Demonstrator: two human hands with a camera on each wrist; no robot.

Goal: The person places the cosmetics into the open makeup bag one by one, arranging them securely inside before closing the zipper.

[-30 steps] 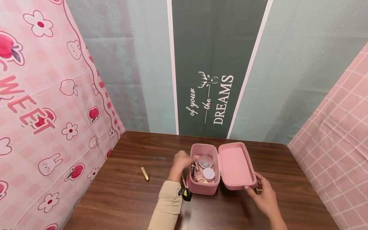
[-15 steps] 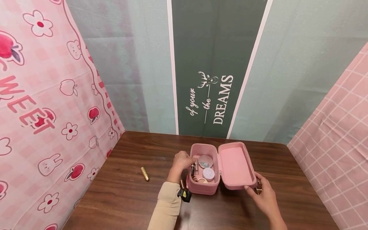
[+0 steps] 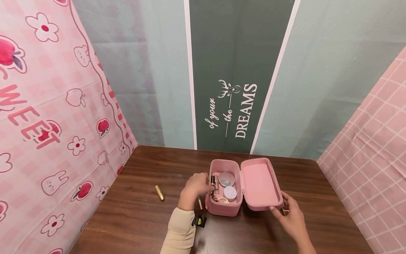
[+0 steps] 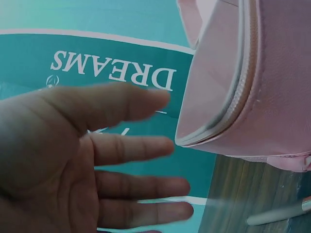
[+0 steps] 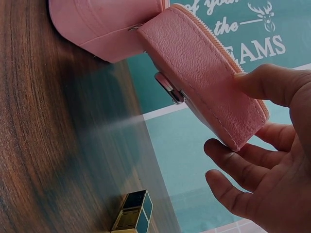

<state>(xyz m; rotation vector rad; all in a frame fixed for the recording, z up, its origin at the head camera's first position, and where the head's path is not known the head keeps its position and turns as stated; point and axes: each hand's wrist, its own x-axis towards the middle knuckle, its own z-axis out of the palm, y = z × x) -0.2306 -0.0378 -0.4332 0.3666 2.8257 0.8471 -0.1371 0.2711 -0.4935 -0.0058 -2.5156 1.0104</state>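
Observation:
A pink cosmetic case (image 3: 224,208) stands on the table with its lid (image 3: 261,183) swung out to the right. My left hand (image 3: 196,186) is at the case's left rim, fingers straight and holding nothing in the left wrist view. Inside the case are a round compact (image 3: 226,179), a white round jar (image 3: 230,192) and small dark-capped tubes (image 3: 217,183) along the left wall. With my right hand (image 3: 291,213) I hold the lid's near corner between thumb and fingers; the right wrist view shows the lid's zipped edge (image 5: 228,53) in that grip.
A gold lipstick tube (image 3: 159,193) lies on the table to the left. A slim rose-coloured tube (image 3: 200,203) is beside the case's left side. Beyond the lid, partly behind my right hand, is a gold and dark green piece (image 5: 133,213). Fabric curtains border the table.
My left hand has drawn back out of the case, leftward and toward me, with its fingers opened. Dark-capped tubes inside show more fully. The right hand and lid have stayed put.

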